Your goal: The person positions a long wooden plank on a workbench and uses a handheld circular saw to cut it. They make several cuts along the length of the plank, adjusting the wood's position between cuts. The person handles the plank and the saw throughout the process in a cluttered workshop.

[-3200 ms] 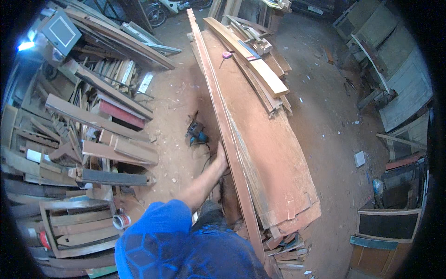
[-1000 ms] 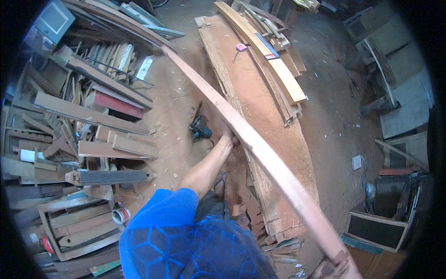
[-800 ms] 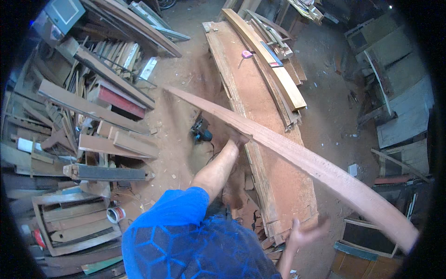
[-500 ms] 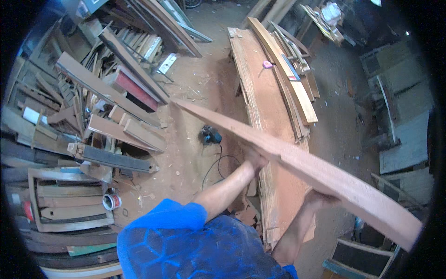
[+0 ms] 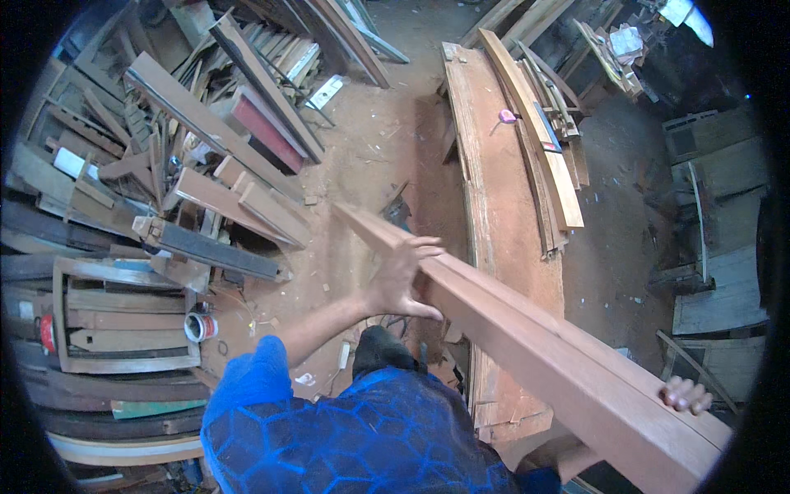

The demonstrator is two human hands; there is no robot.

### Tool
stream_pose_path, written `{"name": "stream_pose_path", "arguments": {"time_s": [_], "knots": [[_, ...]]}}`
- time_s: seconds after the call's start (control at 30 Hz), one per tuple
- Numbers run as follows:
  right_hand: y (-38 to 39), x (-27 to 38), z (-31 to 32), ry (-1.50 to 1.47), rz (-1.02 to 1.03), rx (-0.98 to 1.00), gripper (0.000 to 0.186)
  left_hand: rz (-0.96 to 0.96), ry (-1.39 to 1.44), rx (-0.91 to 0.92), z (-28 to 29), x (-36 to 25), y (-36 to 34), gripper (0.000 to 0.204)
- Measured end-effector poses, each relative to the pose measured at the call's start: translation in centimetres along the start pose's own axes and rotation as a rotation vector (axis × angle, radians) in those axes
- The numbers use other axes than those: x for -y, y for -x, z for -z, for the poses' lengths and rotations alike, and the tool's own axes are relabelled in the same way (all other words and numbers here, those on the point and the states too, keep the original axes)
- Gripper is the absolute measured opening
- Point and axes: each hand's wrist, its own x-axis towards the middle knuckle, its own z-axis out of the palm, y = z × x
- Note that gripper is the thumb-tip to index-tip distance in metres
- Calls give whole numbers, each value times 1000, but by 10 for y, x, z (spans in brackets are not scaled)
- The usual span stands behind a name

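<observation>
A long reddish wooden beam (image 5: 527,350) slants across in front of me, from the middle of the floor to the lower right. A stepped groove runs along its upper face. My left hand (image 5: 401,284) clasps the beam toward its far end, fingers over the top edge and thumb spread low on the near side. Near the other end, the fingers of my right hand (image 5: 688,395) curl over the far edge; the beam hides its palm. Beneath and beyond the beam stretches a long wooden workbench (image 5: 522,288), dusted with sawdust.
On the bench lie a pink tape measure (image 5: 506,117) and a pale plank (image 5: 535,132) with several strips beside it. Stacked timber (image 5: 222,148) and old frames (image 5: 127,317) crowd the left, near a small white tub (image 5: 200,327). Grey panels (image 5: 720,247) lean at the right.
The beam has been rolled, so its grooved face now shows. My left hand has shifted from underneath to around its near side, and my right fingers now show over the far edge.
</observation>
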Motion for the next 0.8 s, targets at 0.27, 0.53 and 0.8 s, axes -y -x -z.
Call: {"name": "stream_pose_path", "arguments": {"time_s": [0.27,0.53,0.8], "knots": [[-9,85,-9,985,-123,-311,36,-258,415,691,-57,-8,-39,138],[0,50,-26,1636,-65,-706,57,-242,315,293,-14,-127,-95,148],[83,-245,-181,799,-404,-530,82,-9,803,5,40,-279,-197,124]]}}
